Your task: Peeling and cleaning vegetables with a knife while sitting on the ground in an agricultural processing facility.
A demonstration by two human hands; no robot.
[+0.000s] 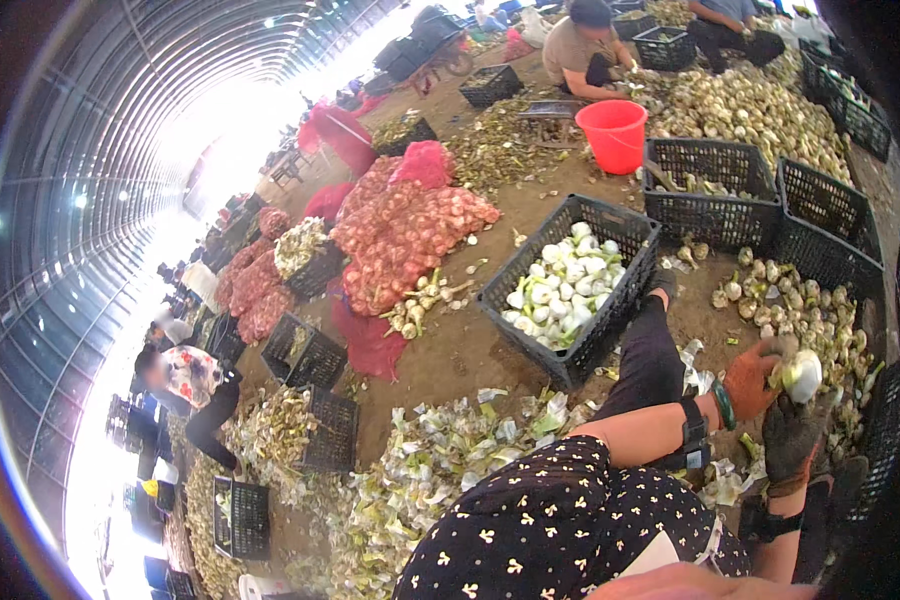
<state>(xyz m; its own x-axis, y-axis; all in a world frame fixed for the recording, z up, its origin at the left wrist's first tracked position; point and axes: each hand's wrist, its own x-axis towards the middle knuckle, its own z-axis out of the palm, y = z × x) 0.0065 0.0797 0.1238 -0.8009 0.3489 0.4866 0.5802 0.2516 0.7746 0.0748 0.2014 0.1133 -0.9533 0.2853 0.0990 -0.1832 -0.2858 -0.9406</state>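
A worker's left hand (751, 378), in a rough orange knit glove, was curled around a pale, rounded bulb (802, 375), while the right hand (792, 443), in a dark, dirt-caked glove, sat just below it with fingers bent toward the bulb's underside (whether it actually gripped anything could not be told). A green bangle and a black strap ringed the left wrist. Just beyond the hands lay a loose pile of muddy, knobbly bulbs (800, 305) on bare brown earth. To the left of the hands stood a black lattice plastic crate (570, 285) filled with smooth white peeled bulbs, and nearer the worker's spotted dark sleeve a drift of papery, pale green husks (440, 450) covered the ground. Farther off from the hands were red mesh sacks (400, 235), bulging and lumpy, a smooth round red bucket (613, 135), and another seated person (585, 50).
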